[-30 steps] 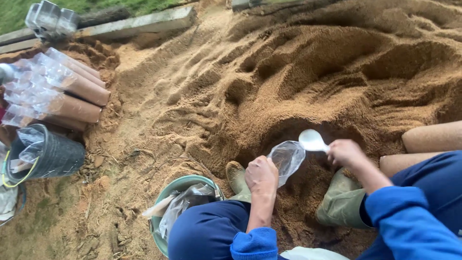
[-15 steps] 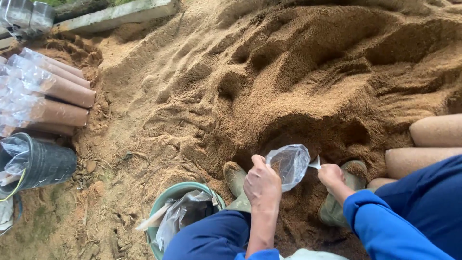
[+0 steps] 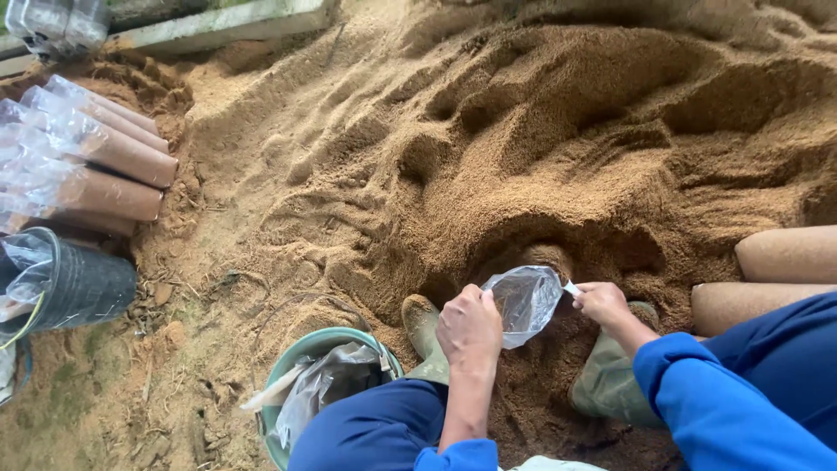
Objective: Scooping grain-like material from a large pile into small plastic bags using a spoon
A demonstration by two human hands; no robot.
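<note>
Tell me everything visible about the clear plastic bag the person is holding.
The clear plastic bag is small, thin and crinkled, see-through with a greyish sheen. It is held above the brown sawdust-like heap, between the person's green boots. The left hand grips its near edge, the right hand is at its far edge, where a small white tool pokes out. Its mouth seems held open and tilted toward the heap. How much filling is inside cannot be told.

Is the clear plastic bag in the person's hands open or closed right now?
Open: the left hand holds the clear bag at its rim, its mouth gaping toward the right hand. How full it is, cannot tell.
</note>
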